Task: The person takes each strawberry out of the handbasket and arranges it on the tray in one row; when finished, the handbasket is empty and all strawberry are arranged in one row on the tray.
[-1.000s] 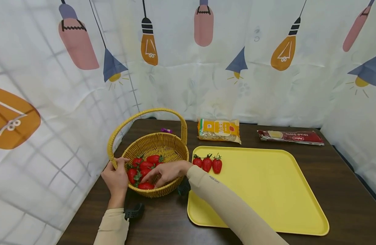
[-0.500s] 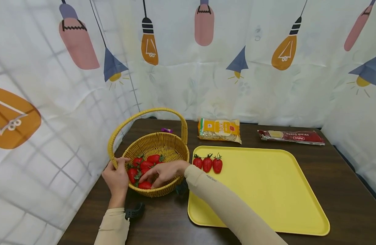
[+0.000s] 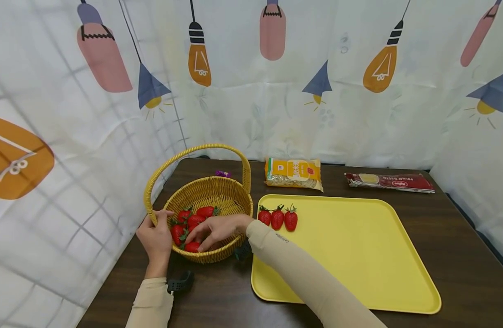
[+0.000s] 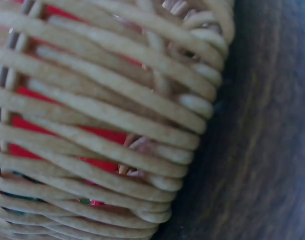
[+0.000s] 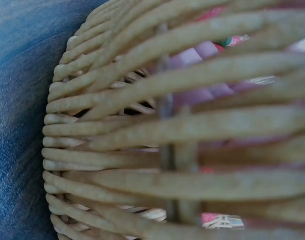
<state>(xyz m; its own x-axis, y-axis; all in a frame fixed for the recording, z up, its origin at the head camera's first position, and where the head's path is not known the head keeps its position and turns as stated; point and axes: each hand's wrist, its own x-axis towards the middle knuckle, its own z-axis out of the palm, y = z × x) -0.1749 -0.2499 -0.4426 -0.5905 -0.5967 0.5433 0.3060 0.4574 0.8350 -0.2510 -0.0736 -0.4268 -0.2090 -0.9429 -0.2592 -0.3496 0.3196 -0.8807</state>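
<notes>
The yellow wicker basket (image 3: 210, 184) stands at the left of the table, its tall arched handle raised. My left hand (image 3: 156, 239) grips its left rim at the foot of the handle. Several red strawberries (image 3: 196, 220) lie in the near left part of the basket. My right hand (image 3: 218, 230) reaches over the right rim, thumb and fingers pinching a strawberry (image 3: 192, 247) near the front wall. In the left wrist view, red shows through the basket's weave (image 4: 117, 100). The basket wall (image 5: 242, 130) also covers much of the right wrist view, with fingers partly hidden behind it.
A yellow tray (image 3: 350, 250) lies to the right, with 3 strawberries (image 3: 277, 219) in a row at its upper left corner. Behind stand a yellow grain packet (image 3: 294, 174), a red packet (image 3: 388, 182) and a small purple wrapper (image 3: 223, 174). A printed curtain (image 3: 251, 114) hangs behind.
My right hand has shifted slightly left inside the basket, and the strawberry at its fingertips has moved a little left too. My left hand has stayed on the rim.
</notes>
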